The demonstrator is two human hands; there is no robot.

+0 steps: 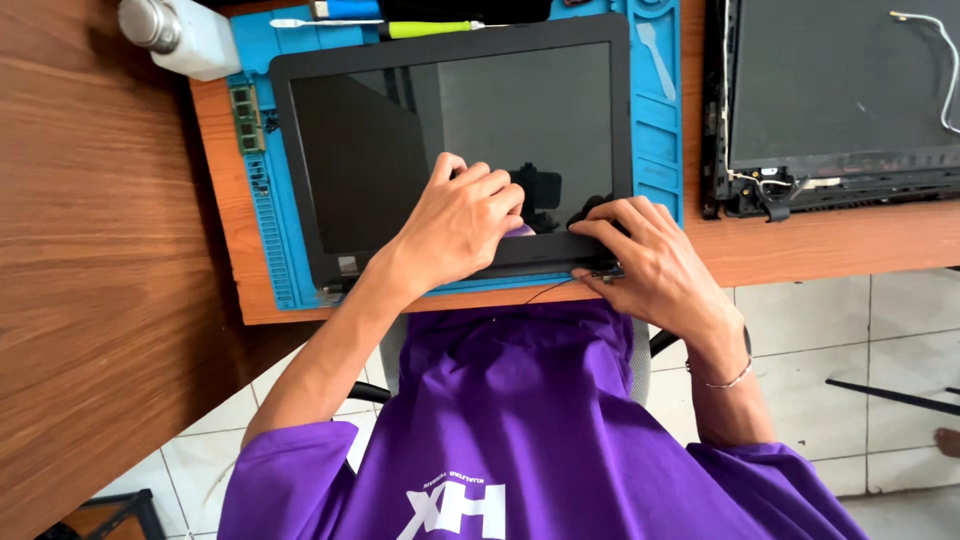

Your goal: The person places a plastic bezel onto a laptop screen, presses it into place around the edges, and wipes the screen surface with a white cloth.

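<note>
Head view: hands [460, 225] on laptop screen [450, 140].

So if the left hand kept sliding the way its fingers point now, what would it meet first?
The left hand points right along the laptop screen panel's lower bezel, so it would likely meet the right hand's fingers first. A small gap separates them; depth is unclear.

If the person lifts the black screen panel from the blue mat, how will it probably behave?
The screen panel looks thin and wide, so it probably flexes a little and feels light for its size. Its glossy face mirrors the room, so it is likely slippery and fragile. Lying flat on the mat, it should not roll or tip.
</note>
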